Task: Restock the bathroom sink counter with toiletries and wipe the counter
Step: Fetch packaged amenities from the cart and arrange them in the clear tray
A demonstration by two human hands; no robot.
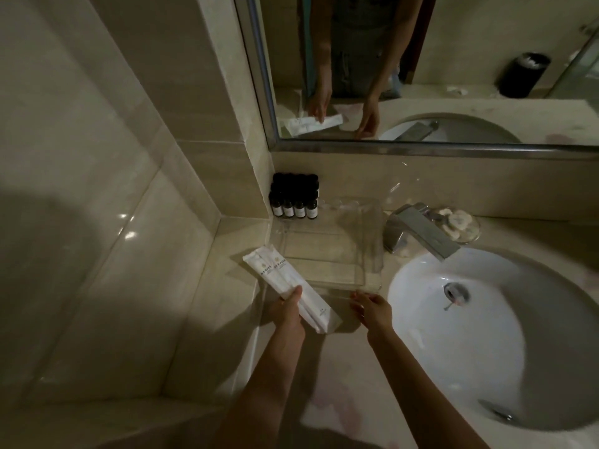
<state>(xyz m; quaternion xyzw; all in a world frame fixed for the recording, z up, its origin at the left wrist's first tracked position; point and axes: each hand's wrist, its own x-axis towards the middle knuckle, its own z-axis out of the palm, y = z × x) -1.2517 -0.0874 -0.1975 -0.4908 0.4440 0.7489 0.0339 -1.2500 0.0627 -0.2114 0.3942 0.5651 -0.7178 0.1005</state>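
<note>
Two long white packets (285, 276), each with a small printed mark, are held side by side in the left hand (287, 314). They slant over the near left corner of the one clear tray (327, 251) on the worktop (340, 377). The right hand (372, 307) holds nothing, its fingers relaxed at the tray's near edge. Behind the tray stand dark bottles (294, 207), four in the front row.

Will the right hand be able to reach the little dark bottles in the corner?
Probably yes: only the low clear tray lies between the right hand and the bottles.
</note>
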